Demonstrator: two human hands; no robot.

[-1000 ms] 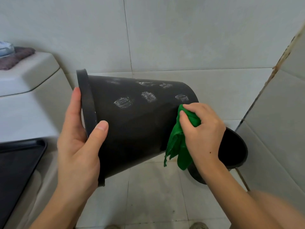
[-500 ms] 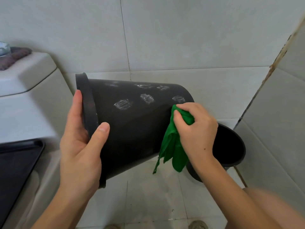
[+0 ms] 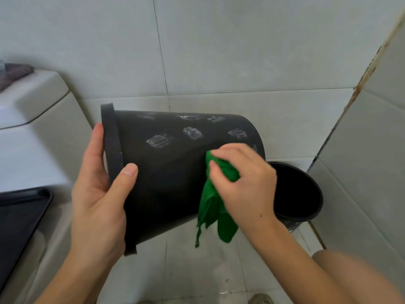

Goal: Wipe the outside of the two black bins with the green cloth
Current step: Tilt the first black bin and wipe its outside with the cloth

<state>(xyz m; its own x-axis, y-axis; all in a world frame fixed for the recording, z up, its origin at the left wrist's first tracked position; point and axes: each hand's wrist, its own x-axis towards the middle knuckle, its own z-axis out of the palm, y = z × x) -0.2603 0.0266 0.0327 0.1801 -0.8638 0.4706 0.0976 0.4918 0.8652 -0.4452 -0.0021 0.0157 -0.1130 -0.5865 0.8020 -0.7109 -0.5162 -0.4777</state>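
Mid-frame, the left hand (image 3: pixel 98 200) grips the tilted bin (image 3: pixel 171 172) by its rim; the right hand (image 3: pixel 245 183) clutches the green cloth (image 3: pixel 213 207), mid-wipe; next, I'd judge, the whitish smudges (image 3: pixel 157 140) above need rubbing.

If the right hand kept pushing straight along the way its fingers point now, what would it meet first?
The right hand points up and left, holding the green cloth against the tilted black bin. Going on, it would likely slide along the bin's side toward the whitish smudges; depth is hard to judge.
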